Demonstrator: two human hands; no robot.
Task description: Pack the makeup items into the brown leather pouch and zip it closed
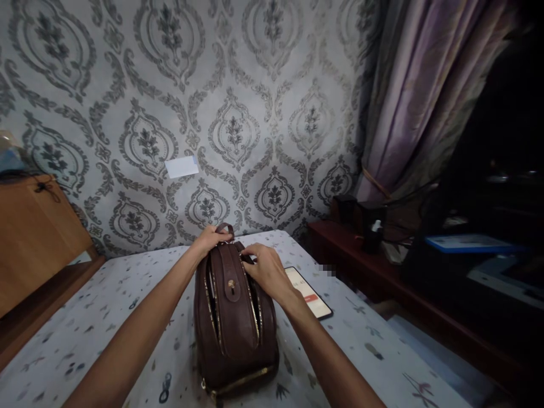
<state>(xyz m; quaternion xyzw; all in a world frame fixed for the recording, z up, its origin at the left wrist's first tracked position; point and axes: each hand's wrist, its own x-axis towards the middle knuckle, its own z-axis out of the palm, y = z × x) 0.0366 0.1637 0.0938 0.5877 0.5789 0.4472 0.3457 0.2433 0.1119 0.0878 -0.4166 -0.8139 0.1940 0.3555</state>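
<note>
Head view: both hands, left hand (209,238) and right hand (267,271), grip brown bag (233,323).

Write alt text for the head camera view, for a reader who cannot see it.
Two bare hands work on a brown leather bag standing on a patterned sheet: the left hand holds the bag's top handle, and the right hand rests at a zip near the top. A phone with its screen lit lies right of the bag, before a patterned wall.

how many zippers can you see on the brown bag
3. Two gold zippers run along the top of the brown bag, one each side of the centre strap; a third crosses its base. The far side may hide more.
</note>
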